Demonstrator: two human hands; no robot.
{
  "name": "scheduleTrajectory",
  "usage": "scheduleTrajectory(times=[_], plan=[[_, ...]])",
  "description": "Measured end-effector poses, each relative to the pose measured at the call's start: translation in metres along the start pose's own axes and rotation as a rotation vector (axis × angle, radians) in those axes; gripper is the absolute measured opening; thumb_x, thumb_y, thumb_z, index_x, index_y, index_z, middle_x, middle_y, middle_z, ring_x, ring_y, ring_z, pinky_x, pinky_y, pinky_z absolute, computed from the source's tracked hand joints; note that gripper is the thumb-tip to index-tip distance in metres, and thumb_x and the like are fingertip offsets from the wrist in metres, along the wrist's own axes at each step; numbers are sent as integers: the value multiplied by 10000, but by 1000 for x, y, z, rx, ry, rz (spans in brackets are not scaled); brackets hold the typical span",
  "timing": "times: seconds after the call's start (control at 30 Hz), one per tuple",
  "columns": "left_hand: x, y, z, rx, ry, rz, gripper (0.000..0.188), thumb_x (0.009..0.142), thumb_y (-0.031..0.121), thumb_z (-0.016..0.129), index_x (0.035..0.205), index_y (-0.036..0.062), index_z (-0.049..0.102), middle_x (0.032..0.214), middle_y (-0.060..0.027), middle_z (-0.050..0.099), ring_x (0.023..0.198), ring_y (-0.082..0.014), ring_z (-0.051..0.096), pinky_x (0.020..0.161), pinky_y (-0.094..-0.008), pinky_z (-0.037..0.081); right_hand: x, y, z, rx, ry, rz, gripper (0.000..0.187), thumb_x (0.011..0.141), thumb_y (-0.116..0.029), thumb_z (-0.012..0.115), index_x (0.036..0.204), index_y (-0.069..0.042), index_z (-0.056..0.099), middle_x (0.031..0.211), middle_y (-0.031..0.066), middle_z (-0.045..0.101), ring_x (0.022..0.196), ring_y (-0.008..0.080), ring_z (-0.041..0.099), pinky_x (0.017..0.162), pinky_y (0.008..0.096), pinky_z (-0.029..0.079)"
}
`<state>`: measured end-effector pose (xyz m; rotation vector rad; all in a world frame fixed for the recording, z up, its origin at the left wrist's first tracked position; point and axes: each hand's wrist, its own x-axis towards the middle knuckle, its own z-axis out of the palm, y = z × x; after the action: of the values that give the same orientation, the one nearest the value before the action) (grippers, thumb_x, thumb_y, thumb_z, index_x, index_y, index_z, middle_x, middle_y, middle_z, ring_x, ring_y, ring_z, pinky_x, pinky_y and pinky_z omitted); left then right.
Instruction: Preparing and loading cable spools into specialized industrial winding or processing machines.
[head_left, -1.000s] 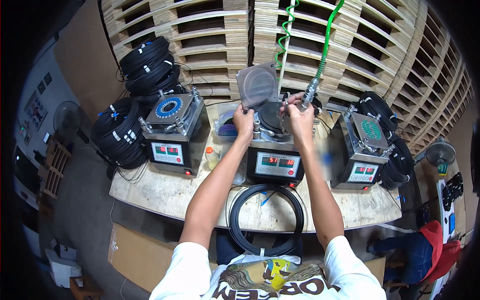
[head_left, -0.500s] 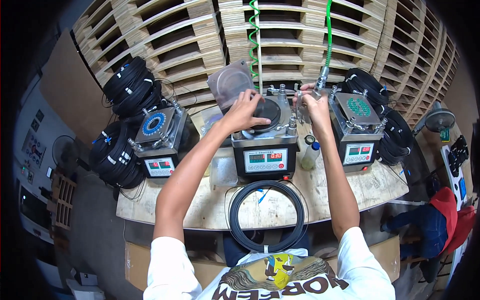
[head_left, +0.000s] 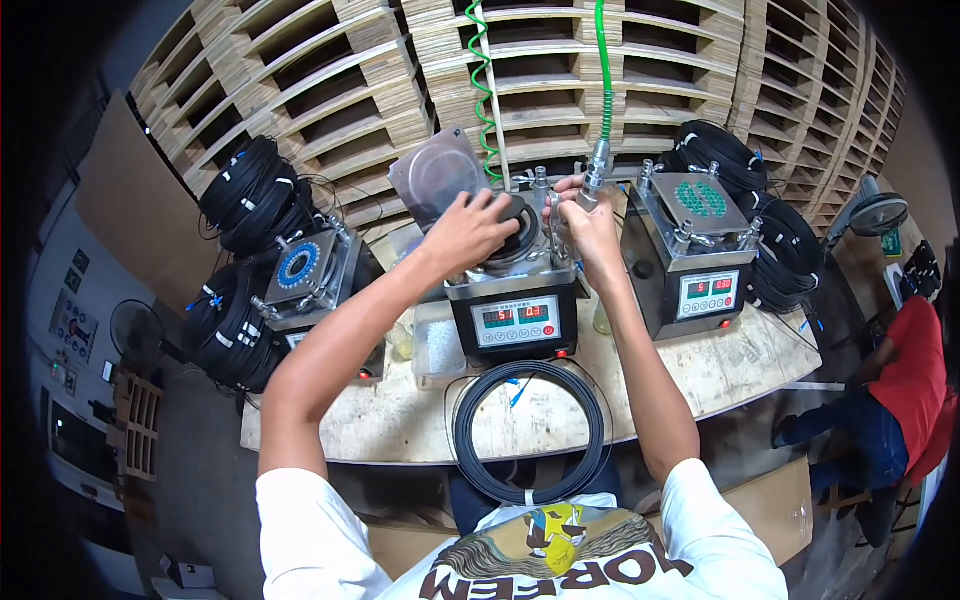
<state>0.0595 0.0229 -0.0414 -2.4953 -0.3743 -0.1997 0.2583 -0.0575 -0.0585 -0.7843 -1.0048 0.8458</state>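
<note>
On the middle polishing machine, which has a lit digital panel, my left hand grips a round black pad. The pad looks tilted up off the round turntable, and my fingertips are partly hidden behind it. My right hand is wrapped round a metal air blow gun, held just right of the turntable. A green air hose runs up from the gun. Behind my left hand a square metal plate with a round face stands tilted.
Similar machines stand left and right, topped with blue and green connector rings. Black cable coils are piled at both sides. Another cable coil lies at the table's front edge. A clear tub stands beside the middle machine.
The black pad, flat on the turntable before, is now tilted up in my left hand. My right hand has brought the blow gun left, closer to the turntable. The view has shifted slightly.
</note>
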Motion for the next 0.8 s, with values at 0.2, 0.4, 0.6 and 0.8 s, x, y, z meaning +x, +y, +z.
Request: scheduleTrajectory(times=[0.2,0.4,0.6,0.8], plan=[[-20,11,-10,-534,228,-552,469,894,94,622,1350,162,536,968,-179,503,852,-395,608,756,-468,525,-6,13,13,-31,9,-67,171,882,-16,525,1049,-26,557,889,71,644,779,144,661,708,278,528],[-27,34,22,-737,547,-774,617,878,8,570,1471,82,417,1030,-225,532,863,-433,597,772,-470,491,-20,30,46,71,2,-32,100,896,-2,560,989,-38,566,823,25,592,728,114,612,669,266,497],[-29,35,30,-754,659,-783,529,876,10,590,1400,42,523,967,-211,500,824,-374,569,779,-424,484,-14,51,73,97,36,-86,142,888,24,541,1015,-37,542,844,29,586,720,110,601,652,251,491],[-27,33,36,-690,700,-785,466,877,20,600,1341,47,587,905,-174,473,865,-328,508,848,-410,443,5,53,57,-39,150,-98,136,902,1,526,1031,-42,530,856,64,623,746,140,640,697,281,528]])
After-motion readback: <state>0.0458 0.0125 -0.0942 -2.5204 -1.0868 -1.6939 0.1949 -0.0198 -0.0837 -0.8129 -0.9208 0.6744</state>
